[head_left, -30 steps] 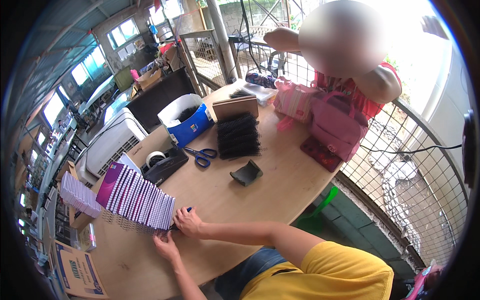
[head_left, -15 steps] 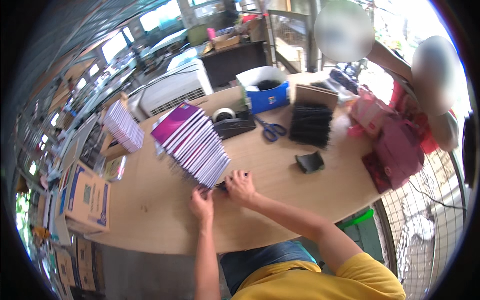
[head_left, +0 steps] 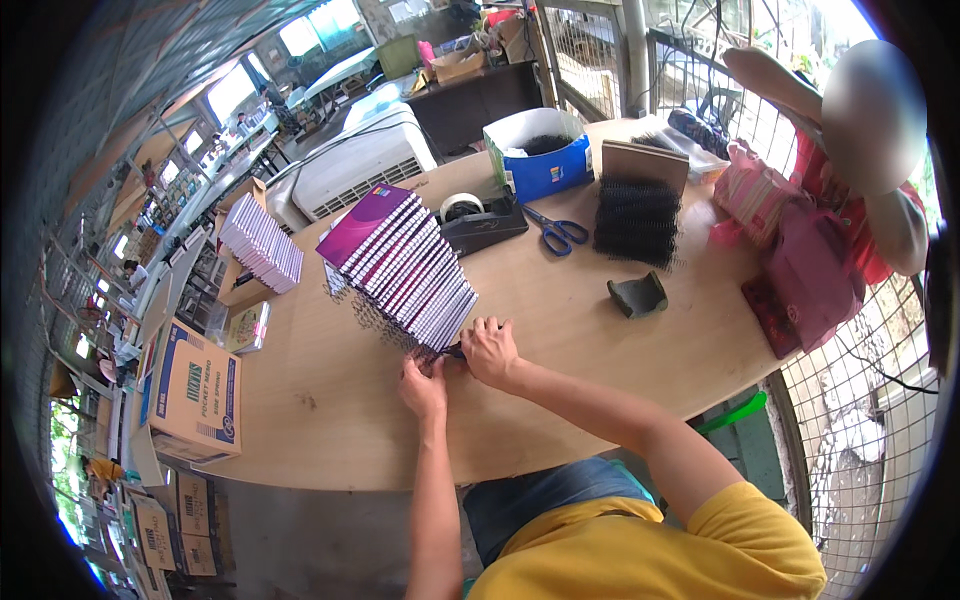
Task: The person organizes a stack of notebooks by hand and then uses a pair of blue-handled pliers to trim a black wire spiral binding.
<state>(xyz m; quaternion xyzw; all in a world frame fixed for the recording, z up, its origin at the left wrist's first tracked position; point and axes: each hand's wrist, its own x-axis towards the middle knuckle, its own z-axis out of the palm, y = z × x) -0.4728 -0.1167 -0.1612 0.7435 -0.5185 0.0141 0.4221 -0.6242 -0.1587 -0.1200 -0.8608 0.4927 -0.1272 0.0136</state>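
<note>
A tall stack of purple-covered notebooks (head_left: 400, 260) with white page edges stands on the table in front of me. Dark spiral wire ends (head_left: 372, 315) stick out in loops along its left side. At the stack's near lower corner, my left hand (head_left: 424, 386) has its fingers closed, apparently pinching a wire end; the fingertips are partly hidden. My right hand (head_left: 490, 352) is wrapped around a small dark hand tool (head_left: 453, 351). Most of that tool is covered by my fingers, and its tip points toward my left fingertips at the bottom notebooks.
Beyond the stack are a tape dispenser (head_left: 485, 222), blue scissors (head_left: 558, 236) and a blue-white box (head_left: 550, 175). Black wire coils (head_left: 636, 222) and a dark curved piece (head_left: 638, 295) lie right. Pink bags (head_left: 812, 262) sit near another person. Left are a carton (head_left: 195, 393) and more notebooks (head_left: 262, 243).
The whole view has shifted slightly and sharpened. Both hands stay at the stack's near lower corner with little change. At the right, the other person's arm has shifted.
</note>
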